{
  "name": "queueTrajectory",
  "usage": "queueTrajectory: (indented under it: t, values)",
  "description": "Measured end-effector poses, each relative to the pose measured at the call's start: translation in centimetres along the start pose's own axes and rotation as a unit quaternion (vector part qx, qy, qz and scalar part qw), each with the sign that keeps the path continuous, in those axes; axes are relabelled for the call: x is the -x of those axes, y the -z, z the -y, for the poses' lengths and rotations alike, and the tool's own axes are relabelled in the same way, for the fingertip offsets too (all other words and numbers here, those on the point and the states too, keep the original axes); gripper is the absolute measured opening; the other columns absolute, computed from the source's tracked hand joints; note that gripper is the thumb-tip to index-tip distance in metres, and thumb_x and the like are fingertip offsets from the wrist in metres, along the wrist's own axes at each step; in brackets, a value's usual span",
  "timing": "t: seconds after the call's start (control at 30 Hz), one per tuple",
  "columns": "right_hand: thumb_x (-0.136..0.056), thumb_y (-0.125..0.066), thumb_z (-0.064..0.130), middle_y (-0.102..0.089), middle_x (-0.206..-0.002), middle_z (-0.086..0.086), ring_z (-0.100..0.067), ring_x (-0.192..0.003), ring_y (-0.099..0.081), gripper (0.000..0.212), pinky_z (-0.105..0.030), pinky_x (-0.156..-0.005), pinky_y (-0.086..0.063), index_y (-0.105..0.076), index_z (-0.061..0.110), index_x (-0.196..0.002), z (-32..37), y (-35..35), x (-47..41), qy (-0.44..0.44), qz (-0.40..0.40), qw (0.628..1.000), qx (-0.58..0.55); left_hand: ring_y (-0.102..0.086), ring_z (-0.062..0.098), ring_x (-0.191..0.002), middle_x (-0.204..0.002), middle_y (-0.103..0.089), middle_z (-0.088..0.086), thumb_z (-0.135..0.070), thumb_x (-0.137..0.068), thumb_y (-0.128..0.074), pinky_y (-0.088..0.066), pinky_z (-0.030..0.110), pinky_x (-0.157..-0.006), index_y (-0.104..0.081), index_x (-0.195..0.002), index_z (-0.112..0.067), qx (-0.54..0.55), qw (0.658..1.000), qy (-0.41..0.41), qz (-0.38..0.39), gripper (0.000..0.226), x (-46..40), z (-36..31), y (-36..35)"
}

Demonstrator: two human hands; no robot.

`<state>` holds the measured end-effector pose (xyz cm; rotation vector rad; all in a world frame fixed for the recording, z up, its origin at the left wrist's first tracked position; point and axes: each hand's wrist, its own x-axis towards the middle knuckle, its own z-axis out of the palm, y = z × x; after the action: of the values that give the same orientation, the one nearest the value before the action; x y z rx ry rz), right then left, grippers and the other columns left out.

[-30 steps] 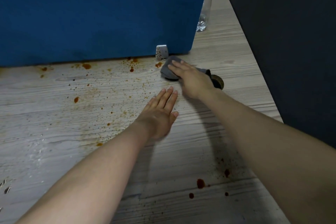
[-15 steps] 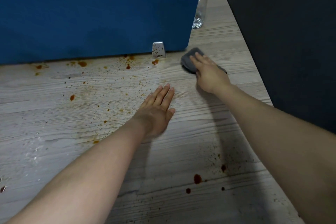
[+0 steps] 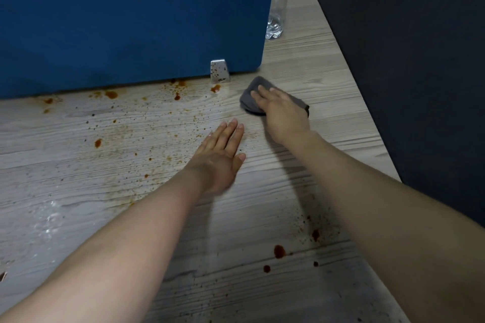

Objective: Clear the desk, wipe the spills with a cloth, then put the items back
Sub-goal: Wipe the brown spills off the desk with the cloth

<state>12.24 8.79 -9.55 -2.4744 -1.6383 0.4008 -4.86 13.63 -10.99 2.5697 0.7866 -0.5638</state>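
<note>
The right hand [image 3: 282, 113], grip spread flat, presses the grey cloth [image 3: 248, 99] onto the table [image 3: 328, 81] near brown spills [image 3: 215, 88]; the left hand [image 3: 220, 158] lies flat, grip spread; a loose sweep could smear them wider.

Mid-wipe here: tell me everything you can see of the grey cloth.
The grey cloth looks soft, bunched into a small rounded pad. It lies flat on the wooden desk, just in front of the right corner of the blue panel. The right hand presses on it with straight fingers, covering its nearer half.
</note>
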Motion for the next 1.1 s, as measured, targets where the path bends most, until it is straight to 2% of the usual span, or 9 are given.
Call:
queueTrajectory:
  t: [0.07, 0.17, 0.27, 0.37, 0.47, 0.53, 0.73, 0.93, 1.1]
  values:
    - [-0.094, -0.035, -0.002, -0.013, -0.158, 0.006, -0.015, -0.144, -0.014, 0.064, -0.028, -0.115, -0.02, -0.02, 0.025, -0.151, 0.6, -0.4, 1.9, 0.022, 0.005, 1.0, -0.001, 0.028, 0.011, -0.14, -0.153, 0.03, -0.007, -0.043, -0.102, -0.013, 0.014, 0.029, -0.112, 0.02, -0.147, -0.022, -0.002, 1.0, 0.001, 0.001, 0.06, -0.1, 0.0, 0.0]
    - [-0.096, -0.032, 0.001, -0.011, -0.159, 0.004, -0.014, -0.145, -0.012, 0.062, -0.024, -0.114, -0.012, -0.016, 0.023, -0.151, 0.9, -0.5, 5.1, 0.056, 0.017, 0.998, 0.016, 0.027, 0.012, -0.14, -0.153, 0.031, -0.004, -0.043, -0.102, -0.012, 0.013, 0.03, -0.114, 0.019, -0.148, -0.018, -0.011, 1.0, 0.004, 0.005, 0.061, -0.1, 0.0, 0.0]
    - [-0.094, -0.037, 0.006, -0.01, -0.159, 0.004, -0.014, -0.145, -0.013, 0.064, -0.024, -0.113, -0.015, -0.014, 0.023, -0.151, 0.6, -0.3, 6.3, 0.061, 0.028, 0.997, 0.042, 0.027, 0.013, -0.141, -0.153, 0.031, -0.004, -0.043, -0.102, -0.011, 0.012, 0.032, -0.115, 0.021, -0.147, -0.018, -0.012, 1.0, 0.003, 0.007, 0.061, 0.0, -0.1, 0.0]
    - [-0.091, -0.045, 0.013, -0.011, -0.159, 0.006, -0.015, -0.144, -0.016, 0.068, -0.029, -0.114, -0.015, -0.016, 0.025, -0.151, 0.2, -0.4, 5.0, 0.035, 0.021, 0.997, 0.063, 0.027, 0.013, -0.141, -0.153, 0.031, -0.005, -0.043, -0.102, -0.011, 0.012, 0.031, -0.114, 0.021, -0.147, -0.02, -0.006, 1.0, 0.001, 0.004, 0.06, 0.1, 0.0, 0.0]
    - [-0.089, -0.047, 0.011, -0.005, -0.159, 0.008, -0.014, -0.146, -0.007, 0.073, -0.033, -0.117, -0.002, -0.013, 0.028, -0.152, 0.6, -0.5, 3.6, -0.016, 0.024, 0.999, 0.04, 0.026, 0.012, -0.141, -0.153, 0.03, -0.006, -0.042, -0.102, -0.012, 0.013, 0.03, -0.113, 0.021, -0.148, -0.022, -0.001, 1.0, 0.003, 0.001, 0.06, 0.2, -0.1, 0.1]
    - [-0.089, -0.047, 0.008, -0.004, -0.159, 0.007, -0.015, -0.146, -0.004, 0.074, -0.034, -0.117, 0.003, -0.013, 0.027, -0.152, 1.1, -0.5, 4.5, -0.011, 0.036, 0.999, 0.024, 0.027, 0.012, -0.141, -0.152, 0.031, -0.006, -0.042, -0.102, -0.011, 0.013, 0.03, -0.113, 0.021, -0.148, -0.021, -0.003, 1.0, 0.004, 0.004, 0.06, 0.2, -0.2, 0.1]
    - [-0.091, -0.044, 0.009, -0.003, -0.159, 0.01, -0.011, -0.146, -0.004, 0.072, -0.031, -0.117, 0.0, -0.012, 0.03, -0.151, 1.4, -0.8, 8.8, 0.043, 0.073, 0.996, 0.024, 0.027, 0.012, -0.141, -0.153, 0.031, -0.005, -0.041, -0.102, -0.012, 0.012, 0.03, -0.113, 0.024, -0.146, -0.021, 0.004, 1.0, 0.0, 0.001, 0.06, 0.3, -0.2, 0.1]
    - [-0.09, -0.044, 0.005, 0.003, -0.159, 0.01, -0.011, -0.146, 0.001, 0.076, -0.031, -0.117, 0.003, -0.008, 0.031, -0.151, 0.8, -0.6, 4.5, -0.016, 0.061, 0.998, 0.013, 0.026, 0.013, -0.141, -0.153, 0.03, -0.005, -0.042, -0.102, -0.012, 0.013, 0.03, -0.113, 0.02, -0.148, -0.021, -0.001, 1.0, 0.001, 0.0, 0.06, 0.0, 0.0, -0.1]
    - [-0.091, -0.044, 0.005, 0.006, -0.159, 0.008, -0.013, -0.146, 0.004, 0.076, -0.031, -0.116, 0.003, -0.005, 0.03, -0.151, 1.3, -0.9, 4.5, -0.032, 0.066, 0.997, -0.002, 0.025, 0.013, -0.141, -0.153, 0.029, -0.006, -0.043, -0.102, -0.011, 0.011, 0.032, -0.115, 0.02, -0.148, -0.021, -0.006, 1.0, -0.001, -0.003, 0.059, -0.1, 0.1, -0.3]
